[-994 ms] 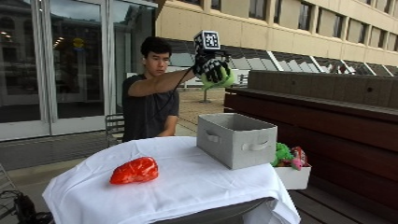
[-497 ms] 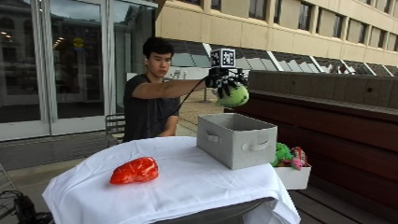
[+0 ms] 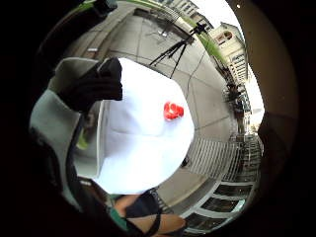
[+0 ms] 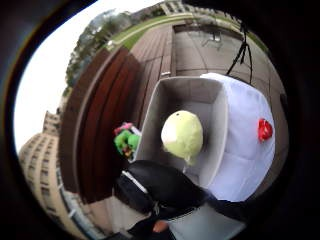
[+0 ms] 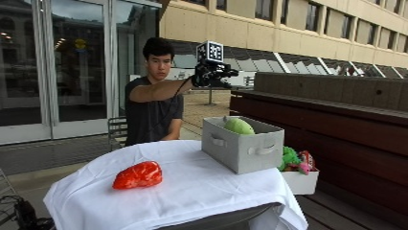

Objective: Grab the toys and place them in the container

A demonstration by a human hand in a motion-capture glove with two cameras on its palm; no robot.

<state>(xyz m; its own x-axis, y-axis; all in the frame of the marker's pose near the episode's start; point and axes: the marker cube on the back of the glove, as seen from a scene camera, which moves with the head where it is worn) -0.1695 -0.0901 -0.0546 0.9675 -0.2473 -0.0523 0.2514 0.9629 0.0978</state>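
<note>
While the gloved right hand (image 5: 213, 74) hangs open and empty, the container (image 5: 245, 152) half hides the green toy (image 5: 238, 126)

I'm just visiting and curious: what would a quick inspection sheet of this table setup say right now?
Surface: table covered by a white cloth.
Job's things: red toy lies on the cloth; green toy at the top of the grey container, apart from the hand.
Clutter: white box of toys beside the table.
Hands: gloved right hand raised above the container, holding nothing.
Cables: nothing seen on the table.
Surroundings: wooden bench, glass doors, building, tripod on the pavement.
</note>
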